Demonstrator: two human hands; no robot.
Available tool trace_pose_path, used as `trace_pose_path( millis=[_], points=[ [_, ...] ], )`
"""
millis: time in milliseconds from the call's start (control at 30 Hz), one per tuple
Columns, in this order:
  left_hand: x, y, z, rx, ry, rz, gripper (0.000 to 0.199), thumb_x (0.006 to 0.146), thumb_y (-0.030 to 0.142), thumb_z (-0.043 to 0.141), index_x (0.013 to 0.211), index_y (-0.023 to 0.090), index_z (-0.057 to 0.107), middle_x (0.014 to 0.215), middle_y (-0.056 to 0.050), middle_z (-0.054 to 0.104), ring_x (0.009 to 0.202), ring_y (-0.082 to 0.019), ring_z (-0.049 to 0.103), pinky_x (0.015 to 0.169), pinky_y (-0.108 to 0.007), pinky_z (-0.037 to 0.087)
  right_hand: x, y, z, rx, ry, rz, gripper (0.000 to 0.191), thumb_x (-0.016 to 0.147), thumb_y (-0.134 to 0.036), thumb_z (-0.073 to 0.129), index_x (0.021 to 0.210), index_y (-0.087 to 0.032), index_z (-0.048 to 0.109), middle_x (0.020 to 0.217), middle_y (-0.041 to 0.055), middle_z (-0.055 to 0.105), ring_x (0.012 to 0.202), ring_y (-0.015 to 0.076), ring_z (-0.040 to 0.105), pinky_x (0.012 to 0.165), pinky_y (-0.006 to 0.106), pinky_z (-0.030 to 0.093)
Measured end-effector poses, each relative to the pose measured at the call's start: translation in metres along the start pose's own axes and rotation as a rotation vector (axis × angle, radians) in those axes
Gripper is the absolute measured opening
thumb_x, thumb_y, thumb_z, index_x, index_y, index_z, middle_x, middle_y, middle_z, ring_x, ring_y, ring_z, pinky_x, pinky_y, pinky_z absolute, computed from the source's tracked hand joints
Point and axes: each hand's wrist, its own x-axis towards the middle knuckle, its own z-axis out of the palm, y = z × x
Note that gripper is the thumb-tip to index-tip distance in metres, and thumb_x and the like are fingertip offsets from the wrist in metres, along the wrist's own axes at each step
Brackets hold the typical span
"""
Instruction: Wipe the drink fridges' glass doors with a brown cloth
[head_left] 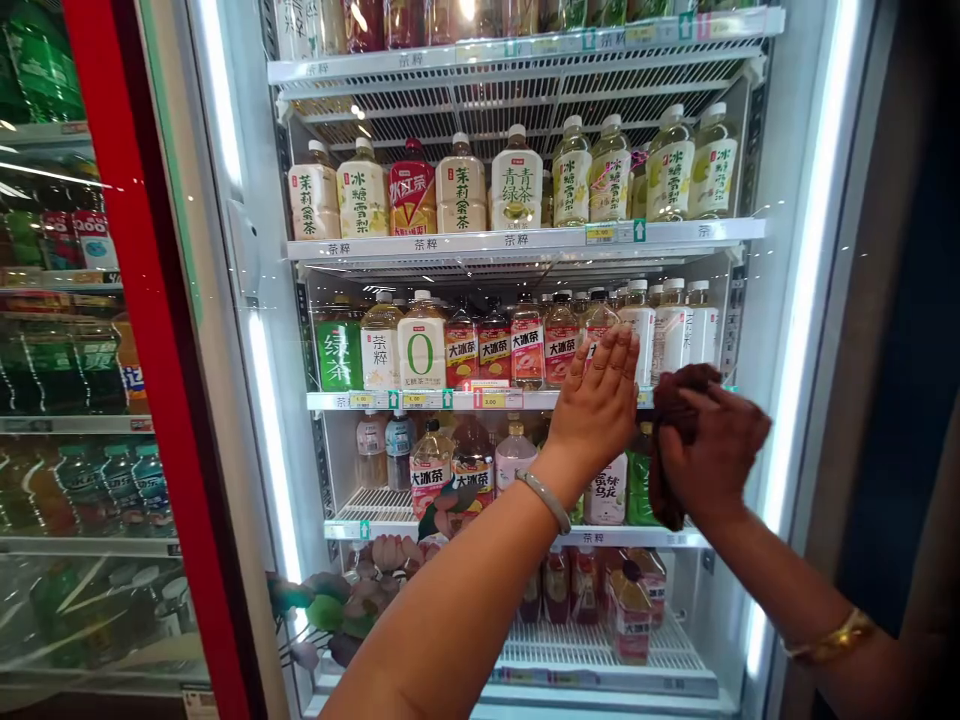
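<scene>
My left hand (600, 405), a pale bangle on its wrist, lies flat with fingers stretched up against the glass door (525, 275) of a drinks cooler. Just to its right, my right hand (716, 450) is closed around a dark brown cloth (671, 475), which hangs below the fingers at the glass. A gold bracelet circles that wrist. Behind the left hand stand bottles with red and pink labels (527, 345) and white-labelled bottles (673, 335), partly covered by the fingers. The cloth hides part of a green bottle (641, 470).
Lit shelves of bottled tea fill the cooler, with price tags along the shelf edge (525, 240). Lotus pictures (360, 600) show at the lower left of the glass. A red upright (150, 330) separates a second drinks cooler (75, 480) on the left.
</scene>
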Motion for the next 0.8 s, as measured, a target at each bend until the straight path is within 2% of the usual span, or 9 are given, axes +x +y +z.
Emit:
trace_pose_path(
  millis=[100, 200, 267, 333, 400, 500, 600, 700, 800],
  points=[
    [-0.012, 0.003, -0.003, 0.001, -0.018, -0.012, 0.066, 0.103, 0.024, 0.04, 0.165, 0.005, 0.025, 0.174, -0.011, 0.026, 0.165, -0.024, 0.014, 0.137, -0.046, 0.019, 0.006, -0.022, -0.002, 0.052, -0.096, -0.037, 0.04, 0.081, -0.025, 0.066, 0.121, -0.026, 0.065, 0.135, 0.0109, 0.06, 0.126, 0.0323, 0.053, 0.11, 0.055, 0.041],
    [-0.034, 0.005, -0.007, -0.009, -0.056, -0.031, 0.067, 0.103, 0.027, 0.041, 0.165, 0.007, 0.026, 0.175, -0.009, 0.025, 0.165, -0.023, 0.015, 0.137, -0.047, 0.018, 0.03, -0.013, 0.0, 0.077, -0.112, -0.04, 0.037, 0.081, -0.025, 0.067, 0.118, -0.027, 0.067, 0.135, 0.0097, 0.062, 0.128, 0.0322, 0.054, 0.11, 0.054, 0.042],
    [-0.054, 0.007, -0.011, -0.009, -0.066, -0.043, 0.066, 0.103, 0.026, 0.042, 0.165, 0.01, 0.027, 0.174, -0.007, 0.025, 0.165, -0.021, 0.015, 0.138, -0.047, 0.016, 0.027, -0.001, 0.0, 0.073, -0.032, -0.002, 0.039, 0.08, -0.028, 0.067, 0.119, -0.026, 0.066, 0.132, 0.0106, 0.063, 0.126, 0.0336, 0.057, 0.109, 0.057, 0.042],
    [-0.077, 0.009, -0.014, -0.008, -0.063, -0.065, 0.066, 0.102, 0.026, 0.045, 0.164, 0.011, 0.03, 0.173, -0.005, 0.029, 0.165, -0.02, 0.012, 0.138, -0.045, 0.011, 0.001, -0.003, -0.003, 0.054, 0.065, 0.101, 0.043, 0.08, -0.03, 0.067, 0.123, -0.025, 0.064, 0.129, 0.0123, 0.063, 0.125, 0.0362, 0.058, 0.107, 0.063, 0.042],
    [-0.1, 0.013, -0.018, 0.003, -0.053, -0.102, 0.065, 0.101, 0.025, 0.048, 0.163, 0.012, 0.034, 0.171, -0.003, 0.034, 0.165, -0.018, 0.009, 0.138, -0.044, 0.003, -0.042, -0.024, -0.009, 0.032, 0.067, 0.212, 0.045, 0.082, -0.027, 0.067, 0.127, -0.026, 0.062, 0.131, 0.0142, 0.062, 0.127, 0.0392, 0.057, 0.104, 0.068, 0.043],
    [-0.131, 0.02, -0.025, 0.019, -0.075, -0.171, 0.064, 0.099, 0.023, 0.051, 0.162, 0.015, 0.038, 0.168, -0.002, 0.04, 0.165, -0.017, 0.009, 0.138, -0.043, -0.004, -0.099, -0.074, -0.015, 0.084, -0.104, 0.142, 0.049, 0.082, -0.018, 0.066, 0.129, -0.031, 0.06, 0.133, 0.0137, 0.061, 0.128, 0.0386, 0.054, 0.105, 0.068, 0.044],
    [-0.152, 0.026, -0.029, 0.015, -0.126, -0.238, 0.064, 0.099, 0.024, 0.051, 0.162, 0.017, 0.039, 0.166, -0.003, 0.044, 0.165, -0.016, 0.012, 0.137, -0.042, -0.004, -0.112, -0.101, -0.015, 0.171, -0.143, 0.08, 0.055, 0.079, -0.013, 0.068, 0.128, -0.036, 0.059, 0.132, 0.0091, 0.063, 0.126, 0.036, 0.055, 0.106, 0.065, 0.046],
    [-0.163, 0.027, -0.028, 0.017, -0.12, -0.247, 0.064, 0.1, 0.024, 0.052, 0.162, 0.018, 0.039, 0.167, -0.003, 0.042, 0.165, -0.017, 0.013, 0.137, -0.042, -0.003, -0.094, -0.086, -0.014, 0.168, -0.145, 0.059, 0.056, 0.079, -0.016, 0.069, 0.129, -0.038, 0.058, 0.131, 0.0076, 0.062, 0.126, 0.0378, 0.056, 0.107, 0.068, 0.045],
    [-0.17, 0.025, -0.023, -0.016, -0.083, -0.21, 0.067, 0.099, 0.023, 0.052, 0.163, 0.017, 0.035, 0.166, -0.005, 0.043, 0.164, -0.019, 0.016, 0.137, -0.045, 0.0, -0.09, -0.063, -0.015, 0.122, -0.042, 0.191, 0.065, 0.078, -0.021, 0.069, 0.137, -0.044, 0.055, 0.133, 0.0087, 0.06, 0.126, 0.042, 0.056, 0.106, 0.072, 0.045]
  ],
)
